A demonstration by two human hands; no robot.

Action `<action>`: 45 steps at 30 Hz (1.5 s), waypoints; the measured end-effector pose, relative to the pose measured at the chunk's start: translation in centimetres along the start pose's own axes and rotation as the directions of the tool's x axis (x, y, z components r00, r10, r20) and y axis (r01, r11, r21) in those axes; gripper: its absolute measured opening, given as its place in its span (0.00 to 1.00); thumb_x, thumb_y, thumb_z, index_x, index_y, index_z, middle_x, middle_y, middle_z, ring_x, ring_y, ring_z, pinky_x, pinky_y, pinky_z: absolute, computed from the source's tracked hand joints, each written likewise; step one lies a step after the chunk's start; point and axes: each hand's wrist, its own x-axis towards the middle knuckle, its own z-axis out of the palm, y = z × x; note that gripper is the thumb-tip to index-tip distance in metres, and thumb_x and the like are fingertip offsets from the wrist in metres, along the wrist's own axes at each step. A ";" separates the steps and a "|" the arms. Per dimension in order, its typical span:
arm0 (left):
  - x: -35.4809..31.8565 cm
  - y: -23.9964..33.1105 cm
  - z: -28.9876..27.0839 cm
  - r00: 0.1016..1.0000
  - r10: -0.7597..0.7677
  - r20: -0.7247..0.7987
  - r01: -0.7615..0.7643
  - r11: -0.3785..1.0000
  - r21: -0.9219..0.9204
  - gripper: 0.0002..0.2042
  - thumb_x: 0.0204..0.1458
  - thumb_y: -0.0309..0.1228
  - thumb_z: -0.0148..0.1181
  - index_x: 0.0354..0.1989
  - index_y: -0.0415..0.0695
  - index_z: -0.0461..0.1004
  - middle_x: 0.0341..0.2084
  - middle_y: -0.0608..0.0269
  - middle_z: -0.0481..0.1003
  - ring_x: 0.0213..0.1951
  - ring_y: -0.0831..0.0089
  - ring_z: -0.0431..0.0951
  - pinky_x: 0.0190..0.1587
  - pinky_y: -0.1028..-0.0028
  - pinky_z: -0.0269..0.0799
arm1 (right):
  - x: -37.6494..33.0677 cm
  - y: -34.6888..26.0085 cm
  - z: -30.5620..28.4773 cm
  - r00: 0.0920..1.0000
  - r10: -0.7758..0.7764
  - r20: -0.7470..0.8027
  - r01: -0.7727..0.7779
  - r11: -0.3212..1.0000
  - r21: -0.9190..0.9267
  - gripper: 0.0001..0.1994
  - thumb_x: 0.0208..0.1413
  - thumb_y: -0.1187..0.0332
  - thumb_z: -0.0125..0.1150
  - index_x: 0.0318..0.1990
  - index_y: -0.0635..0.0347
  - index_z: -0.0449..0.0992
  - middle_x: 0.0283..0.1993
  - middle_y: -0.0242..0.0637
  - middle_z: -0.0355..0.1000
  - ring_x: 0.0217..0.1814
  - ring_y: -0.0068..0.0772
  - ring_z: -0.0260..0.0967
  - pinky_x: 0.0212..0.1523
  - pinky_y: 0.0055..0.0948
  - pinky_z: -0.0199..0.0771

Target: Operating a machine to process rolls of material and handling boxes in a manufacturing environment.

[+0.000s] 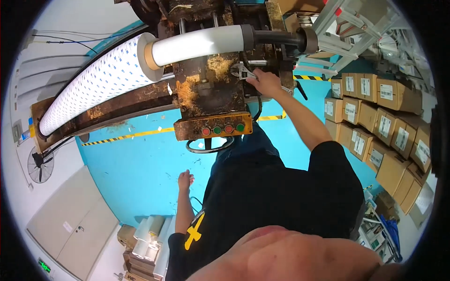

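My right hand [268, 84] is closed on an adjustable wrench [243, 72], reaching over the top of a greasy, dirt-covered machine [197, 100]. The wrench's jaws lie at a part near the machine's crossbar; whether they grip it is too small to tell. Just above runs a white roll [201, 46] on a dark shaft [276, 37]. Down at my left side hangs my left hand [185, 180], away from the machine, its fingers loosely curled with nothing visible in them.
A long blue-patterned roll [103, 77] extends left. Round buttons sit on the control panel [213, 127], above a handwheel [209, 145]. Stacked cardboard boxes [375, 117] and a ladder [347, 37] stand at right. A fan [41, 165] is at left; wrapped rolls [147, 241] stand behind me.
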 end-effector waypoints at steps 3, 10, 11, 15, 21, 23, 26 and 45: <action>0.1 1.8 0.1 1.000 -0.003 0.019 0.000 0.984 0.181 0.16 0.55 0.40 0.50 0.36 0.36 0.68 0.23 0.58 0.74 0.19 0.74 0.73 0.19 0.77 0.66 | -0.2 1.0 -1.2 0.993 -0.093 0.074 0.095 0.995 -0.013 0.23 0.54 0.46 0.51 0.46 0.56 0.69 0.31 0.46 0.73 0.35 0.51 0.71 0.33 0.48 0.69; -1.9 1.6 0.9 0.994 0.066 -0.090 -0.069 0.997 -0.037 0.18 0.55 0.41 0.52 0.41 0.36 0.68 0.27 0.56 0.75 0.23 0.74 0.74 0.22 0.78 0.68 | -0.8 0.7 -2.7 0.990 -0.044 0.135 0.043 0.999 0.015 0.21 0.54 0.48 0.52 0.41 0.58 0.69 0.31 0.50 0.73 0.36 0.55 0.70 0.36 0.49 0.68; -2.1 1.0 0.8 0.994 0.058 -0.097 -0.063 0.997 -0.050 0.17 0.54 0.41 0.53 0.42 0.38 0.68 0.28 0.57 0.74 0.23 0.73 0.74 0.22 0.79 0.68 | -0.7 0.6 -3.0 0.988 -0.081 0.128 0.079 0.997 0.020 0.21 0.54 0.48 0.52 0.41 0.58 0.69 0.31 0.50 0.73 0.36 0.55 0.70 0.36 0.49 0.68; -1.9 -2.5 -0.9 0.995 -0.005 -0.096 -0.010 0.988 -0.154 0.17 0.54 0.40 0.53 0.41 0.37 0.67 0.28 0.54 0.74 0.22 0.72 0.74 0.20 0.78 0.68 | -1.2 -0.2 -3.7 0.993 -0.085 0.081 0.096 0.984 -0.149 0.20 0.53 0.49 0.55 0.37 0.59 0.70 0.26 0.48 0.72 0.33 0.53 0.71 0.32 0.46 0.68; 1.3 -5.7 -6.5 1.000 -0.025 -0.018 0.024 0.998 -0.059 0.16 0.55 0.41 0.52 0.40 0.37 0.67 0.25 0.57 0.74 0.20 0.73 0.73 0.18 0.78 0.66 | -2.5 -1.9 -6.2 0.990 -0.057 0.131 0.078 0.984 -0.163 0.20 0.53 0.52 0.55 0.39 0.62 0.71 0.29 0.50 0.72 0.36 0.55 0.69 0.36 0.45 0.68; 3.3 -5.3 -9.0 1.000 -0.017 0.002 0.017 0.999 -0.043 0.17 0.55 0.41 0.52 0.40 0.37 0.67 0.25 0.57 0.74 0.20 0.73 0.73 0.18 0.78 0.65 | -3.7 -2.5 -6.4 0.991 -0.043 0.127 0.091 0.909 -0.407 0.20 0.52 0.52 0.57 0.39 0.63 0.71 0.30 0.49 0.72 0.37 0.53 0.69 0.38 0.44 0.68; 6.1 -4.4 -13.6 0.997 0.078 -0.021 -0.078 0.997 -0.012 0.16 0.54 0.41 0.53 0.37 0.38 0.67 0.24 0.57 0.73 0.19 0.73 0.73 0.18 0.78 0.65 | -4.3 -3.4 -6.5 0.988 -0.154 -0.012 0.128 0.855 -0.502 0.18 0.48 0.55 0.60 0.39 0.58 0.69 0.28 0.46 0.72 0.34 0.53 0.69 0.33 0.47 0.67; 7.0 -4.1 -17.2 0.998 0.055 -0.026 -0.054 0.998 0.024 0.17 0.55 0.41 0.51 0.41 0.36 0.67 0.27 0.55 0.75 0.19 0.74 0.73 0.18 0.77 0.65 | -5.5 -9.4 -8.7 0.989 0.058 0.136 0.035 0.803 -0.596 0.17 0.49 0.65 0.59 0.48 0.59 0.70 0.35 0.47 0.73 0.42 0.46 0.72 0.37 0.46 0.72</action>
